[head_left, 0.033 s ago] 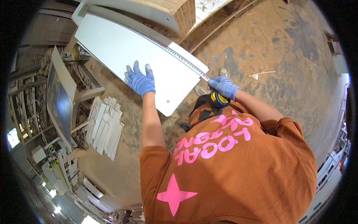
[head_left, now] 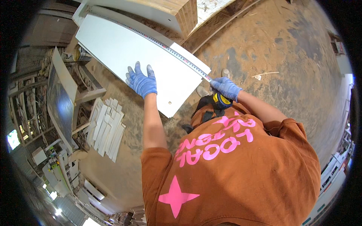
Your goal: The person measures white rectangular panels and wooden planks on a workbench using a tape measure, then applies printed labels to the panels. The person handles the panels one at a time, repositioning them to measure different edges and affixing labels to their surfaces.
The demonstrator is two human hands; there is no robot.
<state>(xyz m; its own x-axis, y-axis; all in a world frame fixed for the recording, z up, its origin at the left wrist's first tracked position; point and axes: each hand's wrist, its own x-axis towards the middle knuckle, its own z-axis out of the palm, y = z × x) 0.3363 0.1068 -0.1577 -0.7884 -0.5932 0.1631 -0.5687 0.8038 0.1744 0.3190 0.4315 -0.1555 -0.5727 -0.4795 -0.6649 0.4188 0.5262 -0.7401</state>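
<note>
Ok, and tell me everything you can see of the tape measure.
The tape measure has a yellow and dark, rounded case, plastic by its look, held at the right hand, which partly covers it. Its pale blade, marked in black with some red, is pulled out and runs straight up and left along a long edge of the white board, seemingly resting on it. The case sits off the board's near end. The blade's far tip is too small to make out.
</note>
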